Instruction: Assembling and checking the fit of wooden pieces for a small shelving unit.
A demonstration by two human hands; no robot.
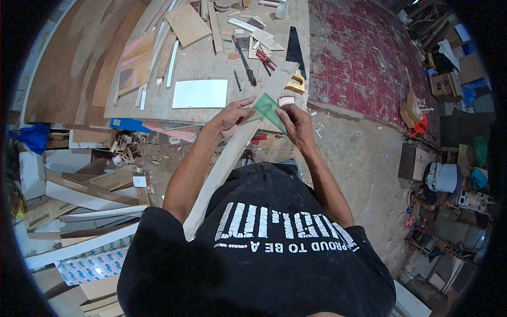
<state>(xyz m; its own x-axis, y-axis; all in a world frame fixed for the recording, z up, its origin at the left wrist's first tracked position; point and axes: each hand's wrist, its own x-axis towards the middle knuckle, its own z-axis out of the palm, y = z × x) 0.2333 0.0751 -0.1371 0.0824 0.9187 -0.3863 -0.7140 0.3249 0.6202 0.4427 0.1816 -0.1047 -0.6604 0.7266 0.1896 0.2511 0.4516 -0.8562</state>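
A long pale wooden plank (227,161) runs slantwise from beside my left upper arm to the workbench, its far end lying over the bench edge. My left hand (232,119) is closed on the plank's left side, thumb on top. Across the plank's face lies a green see-through set square (266,106). My right hand (297,124) pinches its right part between thumb and fingers. Just right of the plank is the yellow handle of a handsaw (295,50). Red-handled pliers (266,59) and a long dark tool (244,62) lie left of the saw.
The workbench (211,66) also bears a white panel (199,94), a dark pen-like stick (236,80) and several wood offcuts (187,25). Stacked wood scraps (90,195) fill the left side. Another person (442,178) crouches far right, near boxes and tools.
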